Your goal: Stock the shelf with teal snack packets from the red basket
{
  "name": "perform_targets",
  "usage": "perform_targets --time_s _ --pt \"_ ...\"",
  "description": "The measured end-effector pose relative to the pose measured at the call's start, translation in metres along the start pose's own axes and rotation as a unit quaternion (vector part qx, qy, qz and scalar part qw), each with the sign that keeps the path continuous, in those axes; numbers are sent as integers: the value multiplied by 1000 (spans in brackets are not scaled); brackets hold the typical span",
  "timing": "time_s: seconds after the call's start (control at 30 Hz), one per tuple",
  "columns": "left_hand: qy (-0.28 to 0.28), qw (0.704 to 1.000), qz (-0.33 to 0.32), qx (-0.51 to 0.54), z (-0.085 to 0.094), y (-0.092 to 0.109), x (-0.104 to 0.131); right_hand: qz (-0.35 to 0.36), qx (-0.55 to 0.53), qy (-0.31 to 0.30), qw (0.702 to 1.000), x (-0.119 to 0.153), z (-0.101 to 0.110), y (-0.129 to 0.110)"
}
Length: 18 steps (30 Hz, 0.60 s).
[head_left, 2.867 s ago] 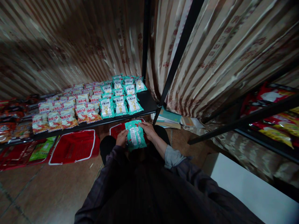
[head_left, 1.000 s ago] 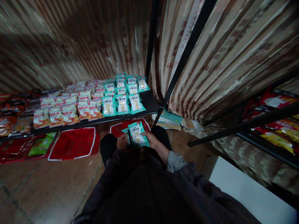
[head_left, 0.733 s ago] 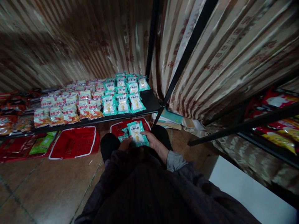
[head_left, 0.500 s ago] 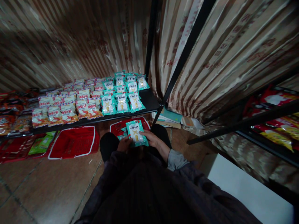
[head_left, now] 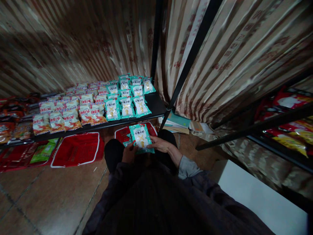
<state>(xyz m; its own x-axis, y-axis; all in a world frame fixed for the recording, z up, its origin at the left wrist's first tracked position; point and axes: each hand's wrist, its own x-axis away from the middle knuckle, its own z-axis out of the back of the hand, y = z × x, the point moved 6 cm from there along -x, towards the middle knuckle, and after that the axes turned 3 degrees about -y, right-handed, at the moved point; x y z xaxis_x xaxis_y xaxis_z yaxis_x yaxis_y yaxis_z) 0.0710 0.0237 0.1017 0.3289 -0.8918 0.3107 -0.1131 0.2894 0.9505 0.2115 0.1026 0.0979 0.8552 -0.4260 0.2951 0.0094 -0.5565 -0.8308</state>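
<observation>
A teal and white snack bag (head_left: 141, 137) is held upright in front of my knees, its printed face toward me. My left hand (head_left: 129, 152) grips its lower left edge, fingers closed. On the other side, my right hand (head_left: 160, 144) pinches the bag's right edge. Behind the bag, partly hidden, stands a red basket (head_left: 119, 131) with more teal bags inside. Rows of matching teal bags (head_left: 126, 107) lean on the low black shelf (head_left: 157, 106) ahead.
White and orange snack bags (head_left: 70, 119) fill the shelf's middle, with darker packets (head_left: 14, 125) at far left. A red basket (head_left: 78, 150) sits on the tiled floor. Black posts (head_left: 188, 68) rise at the right, near books (head_left: 178, 120) and a white box (head_left: 259, 199).
The snack bag has shifted slightly up and left, and its top leans a little to the left. My right hand has slid lower along its edge.
</observation>
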Motion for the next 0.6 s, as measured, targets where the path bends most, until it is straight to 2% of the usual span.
perform_targets --time_s 0.23,0.43,0.6 --pt "-91 994 26 60 -4 -5 5 22 10 -29 999 -1 0 -2" --pt "-48 998 -12 24 -3 6 -2 51 15 10 999 0 0 -17" --pt "-42 997 -38 44 -13 18 -9 84 19 11 996 3 3 -32"
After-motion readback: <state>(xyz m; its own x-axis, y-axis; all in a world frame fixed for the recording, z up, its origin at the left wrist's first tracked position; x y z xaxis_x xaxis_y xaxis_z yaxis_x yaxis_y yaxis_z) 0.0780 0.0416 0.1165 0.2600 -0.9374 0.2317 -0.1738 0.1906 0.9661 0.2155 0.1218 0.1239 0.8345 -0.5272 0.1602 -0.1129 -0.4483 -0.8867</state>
